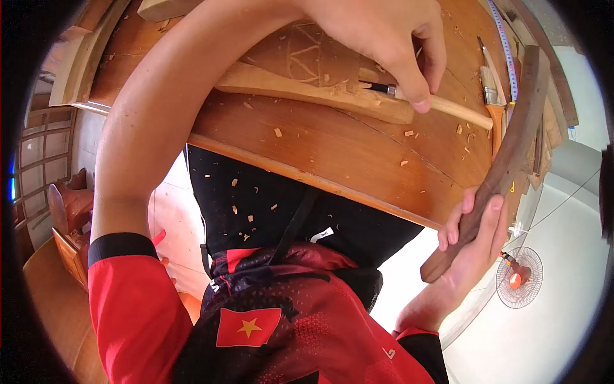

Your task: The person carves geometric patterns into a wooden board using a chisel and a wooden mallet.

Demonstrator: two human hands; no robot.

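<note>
My left hand point(403, 51) reaches across from the left, thumb and fingers closed around the pale wooden handle of a carving chisel point(464, 114). The dark tip of the chisel rests at the edge of a carved wooden piece point(313, 96), which has lines drawn or cut on its upper face. Part of that piece is hidden under my left arm and hand. On the right, my right hand point(473, 237) is wrapped around the lower end of a long dark wooden bar point(505, 153). The bar slants up past the end of the chisel handle.
Wood chips point(277, 132) are scattered over the brown table point(275, 144) and my dark apron or lap. A paintbrush point(490, 89) and a measuring tape point(508, 57) lie at the right, near wood pieces. Boards point(80, 70) stand far left; a fan point(519, 277) is at lower right.
</note>
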